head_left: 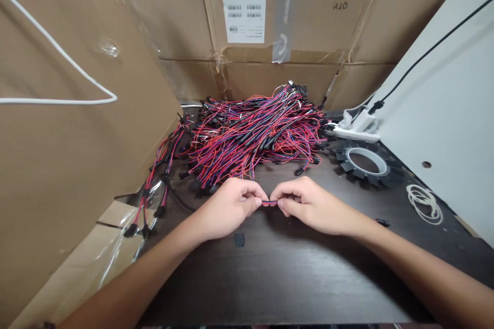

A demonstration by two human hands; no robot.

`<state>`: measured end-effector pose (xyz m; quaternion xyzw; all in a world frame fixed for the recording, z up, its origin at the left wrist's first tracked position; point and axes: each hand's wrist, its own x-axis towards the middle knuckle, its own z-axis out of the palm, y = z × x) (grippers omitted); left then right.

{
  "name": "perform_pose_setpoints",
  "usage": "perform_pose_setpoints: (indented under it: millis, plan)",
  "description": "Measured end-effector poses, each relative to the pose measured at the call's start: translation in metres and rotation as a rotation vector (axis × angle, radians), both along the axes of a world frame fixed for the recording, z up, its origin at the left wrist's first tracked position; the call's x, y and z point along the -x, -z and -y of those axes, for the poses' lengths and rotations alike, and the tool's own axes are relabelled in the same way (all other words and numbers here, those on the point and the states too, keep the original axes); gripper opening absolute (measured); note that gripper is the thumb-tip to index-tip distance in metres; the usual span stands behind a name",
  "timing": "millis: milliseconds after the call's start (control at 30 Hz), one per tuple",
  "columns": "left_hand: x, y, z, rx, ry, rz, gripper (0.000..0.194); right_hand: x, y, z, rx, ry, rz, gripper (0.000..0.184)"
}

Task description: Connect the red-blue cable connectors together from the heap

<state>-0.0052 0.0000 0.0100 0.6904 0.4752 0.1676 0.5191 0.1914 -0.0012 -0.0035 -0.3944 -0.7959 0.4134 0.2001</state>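
Between my two hands a short stretch of red and blue wire cable (269,203) shows, held level above the dark table (309,277). My left hand (233,205) pinches it from the left, thumb against fingertips. From the right my right hand (309,203) pinches the same cable a little way off. The rest of this cable is hidden by my hands. Just beyond them lies a big heap of red and blue wire cables (254,133) with black connectors. A small black square piece of tape (239,239) is on the table, nearer me than my left hand.
A tape roll (366,161) with black strips around it lies at right, by a white power strip (357,131). Further right is a coiled pale cord (424,204). Several cables (148,185) hang at left by a cardboard box (77,113). Another carton (247,77) closes the back.
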Motion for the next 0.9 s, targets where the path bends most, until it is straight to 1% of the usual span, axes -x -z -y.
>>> perform_pose_setpoints:
  millis: [67,167,300,367,500,600,700,900]
  plan:
    - [0.001,-0.001,0.0,0.035,0.015,0.028,0.016,0.0,-0.001,0.001,0.041,0.009,-0.015,0.019]
    - [0.005,-0.003,-0.001,0.116,0.079,0.113,0.015,0.001,-0.003,0.001,0.125,-0.008,-0.071,0.016]
    - [0.014,-0.006,-0.004,0.361,0.193,0.233,0.021,0.0,-0.007,-0.001,0.249,-0.056,-0.173,0.016]
    - [0.016,-0.006,-0.004,0.454,0.209,0.279,0.025,-0.001,-0.008,-0.002,0.279,-0.049,-0.192,0.017]
    - [0.017,-0.004,-0.004,0.542,0.211,0.34,0.028,-0.001,-0.008,-0.002,0.295,-0.045,-0.197,0.018]
    - [0.017,-0.002,-0.003,0.563,0.23,0.365,0.031,-0.001,-0.007,-0.002,0.3,-0.051,-0.205,0.017]
    - [0.017,0.0,-0.002,0.541,0.217,0.365,0.031,0.0,-0.007,-0.001,0.295,-0.042,-0.205,0.016]
    - [0.014,-0.007,-0.002,0.469,0.176,0.255,0.033,0.0,-0.006,-0.001,0.282,-0.031,-0.182,0.016]
